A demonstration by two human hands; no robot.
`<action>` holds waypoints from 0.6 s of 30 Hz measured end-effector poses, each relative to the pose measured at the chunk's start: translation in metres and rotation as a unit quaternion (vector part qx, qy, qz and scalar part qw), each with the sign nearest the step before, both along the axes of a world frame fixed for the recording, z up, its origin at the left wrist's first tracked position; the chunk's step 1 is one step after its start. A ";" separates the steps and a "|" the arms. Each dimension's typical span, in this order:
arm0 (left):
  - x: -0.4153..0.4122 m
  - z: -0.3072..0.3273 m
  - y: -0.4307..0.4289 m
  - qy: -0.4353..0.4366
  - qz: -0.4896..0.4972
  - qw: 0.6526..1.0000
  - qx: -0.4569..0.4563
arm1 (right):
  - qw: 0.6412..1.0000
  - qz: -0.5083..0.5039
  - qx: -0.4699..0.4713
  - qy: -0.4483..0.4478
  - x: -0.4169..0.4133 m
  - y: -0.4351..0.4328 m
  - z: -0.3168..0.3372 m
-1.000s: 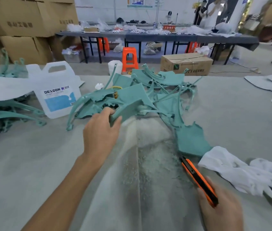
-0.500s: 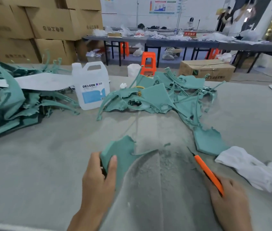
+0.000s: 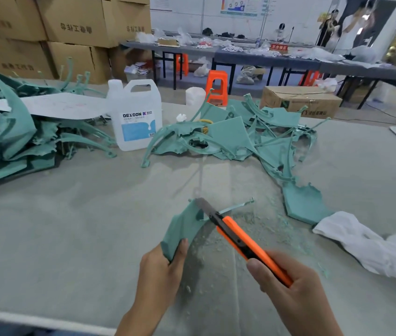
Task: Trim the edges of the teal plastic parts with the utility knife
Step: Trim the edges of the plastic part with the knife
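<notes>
L hand (image 3: 163,270): thumb on top, fingers curled under, clamped on near end of teal part (image 3: 183,227). Part is held tilted just above grey table (image 3: 71,226), centre-front. R hand (image 3: 286,287): fingers wrapped tight round orange utility knife (image 3: 245,241), thumb along handle. Blade is out, its tip against part's far edge. Teal shavings (image 3: 255,221) lie under and to the R of the part. More teal parts: heap (image 3: 231,139) mid-table, second heap (image 3: 10,139) far L. White jug (image 3: 136,117) stands btwn the heaps. White gloves (image 3: 362,243) lie to the R, nr a flat teal piece (image 3: 303,204).
</notes>
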State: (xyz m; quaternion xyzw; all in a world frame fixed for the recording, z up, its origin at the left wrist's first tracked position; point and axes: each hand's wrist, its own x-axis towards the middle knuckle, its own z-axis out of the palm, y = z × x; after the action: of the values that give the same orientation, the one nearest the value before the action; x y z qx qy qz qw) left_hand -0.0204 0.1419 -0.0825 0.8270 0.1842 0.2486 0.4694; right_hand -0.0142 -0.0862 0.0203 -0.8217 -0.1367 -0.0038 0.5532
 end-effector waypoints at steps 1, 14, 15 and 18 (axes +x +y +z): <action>-0.001 0.000 0.000 -0.001 -0.006 1.000 0.004 | 1.000 0.011 -0.013 -0.006 -0.001 0.002 0.002; -0.001 -0.002 0.002 -0.005 -0.020 1.000 -0.004 | 0.993 0.009 -0.118 -0.006 0.033 0.013 0.012; 0.000 -0.002 0.002 -0.006 -0.024 1.000 -0.010 | 0.992 0.006 -0.128 -0.012 0.038 0.014 0.014; -0.001 -0.001 0.001 -0.001 -0.023 1.000 0.001 | 0.980 -0.025 -0.185 -0.068 0.049 0.015 0.020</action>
State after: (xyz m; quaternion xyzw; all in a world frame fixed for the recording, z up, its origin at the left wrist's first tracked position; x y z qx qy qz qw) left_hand -0.0216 0.1430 -0.0839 0.8312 0.1643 0.2390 0.4744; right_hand 0.0348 -0.0717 0.0401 -0.9109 -0.1516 -0.0488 0.3806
